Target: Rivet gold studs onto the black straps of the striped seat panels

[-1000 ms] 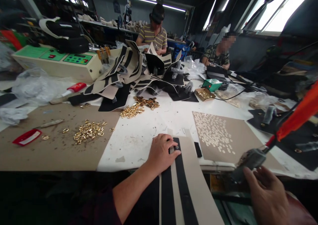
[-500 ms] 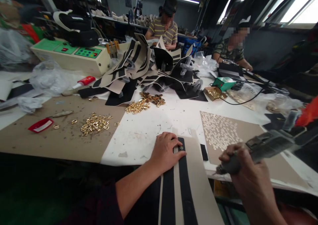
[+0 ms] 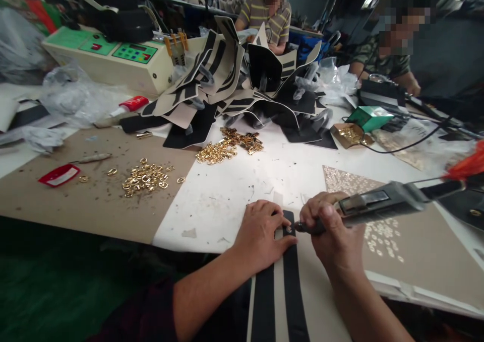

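A beige panel (image 3: 316, 286) with black strips lies at the table's front edge and hangs down toward me. My left hand (image 3: 260, 236) presses on its far end, thumb and index finger to either side of a small round metal fitting (image 3: 289, 229) on a black strip (image 3: 295, 291). In my right hand (image 3: 336, 233) is a grey electric screwdriver (image 3: 381, 203), held almost level with the fingers wrapped round its front. Its tip points left, close beside the fitting; whether they touch I cannot tell.
Gold rings (image 3: 147, 178) and more gold hardware (image 3: 215, 152) lie in piles. Small pale rings (image 3: 381, 236) cover a brown board (image 3: 434, 251) at right. Striped panels (image 3: 227, 80) are heaped behind, near a green-topped machine (image 3: 113, 62). Two people (image 3: 264, 14) sit across the table.
My right hand has brought the screwdriver leftward and up, from beside the panel to the fitting. My left hand keeps its hold on the panel. The view has shifted a little.
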{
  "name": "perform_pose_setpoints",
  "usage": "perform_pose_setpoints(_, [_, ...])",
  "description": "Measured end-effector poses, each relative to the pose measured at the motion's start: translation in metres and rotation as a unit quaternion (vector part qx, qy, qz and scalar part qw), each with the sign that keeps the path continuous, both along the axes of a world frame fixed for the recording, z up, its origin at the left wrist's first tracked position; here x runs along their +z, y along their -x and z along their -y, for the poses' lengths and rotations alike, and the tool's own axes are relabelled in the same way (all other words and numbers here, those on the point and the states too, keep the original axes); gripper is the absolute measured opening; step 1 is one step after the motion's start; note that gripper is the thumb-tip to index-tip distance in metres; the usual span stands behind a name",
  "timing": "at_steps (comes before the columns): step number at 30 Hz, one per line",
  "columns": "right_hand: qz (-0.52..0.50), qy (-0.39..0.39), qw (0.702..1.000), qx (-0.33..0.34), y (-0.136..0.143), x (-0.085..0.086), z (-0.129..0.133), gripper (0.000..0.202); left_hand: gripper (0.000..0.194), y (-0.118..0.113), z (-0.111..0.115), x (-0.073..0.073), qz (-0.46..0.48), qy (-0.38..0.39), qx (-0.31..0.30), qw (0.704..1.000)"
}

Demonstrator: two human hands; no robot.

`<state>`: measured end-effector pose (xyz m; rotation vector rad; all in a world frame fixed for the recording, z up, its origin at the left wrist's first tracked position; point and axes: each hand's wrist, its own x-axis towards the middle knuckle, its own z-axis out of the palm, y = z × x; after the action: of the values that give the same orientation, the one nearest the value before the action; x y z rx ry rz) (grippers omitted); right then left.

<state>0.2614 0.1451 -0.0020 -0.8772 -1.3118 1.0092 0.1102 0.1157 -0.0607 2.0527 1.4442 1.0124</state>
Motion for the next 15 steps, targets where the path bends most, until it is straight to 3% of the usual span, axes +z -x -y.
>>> perform_pose_setpoints(8, [-0.015,-0.001,1.0,0.023,0.0034,-0.0041,-0.0023,0.026,0.032,-0.001,0.0005,-0.0009,0.003,0.007,-0.001,1.0])
perform_pose_setpoints(15, [0.041,0.023,0.996,0.082,0.0013,-0.009,-0.0041,0.024,0.025,-0.0003,0.0001,0.0029,-0.006,0.021,-0.001,1.0])
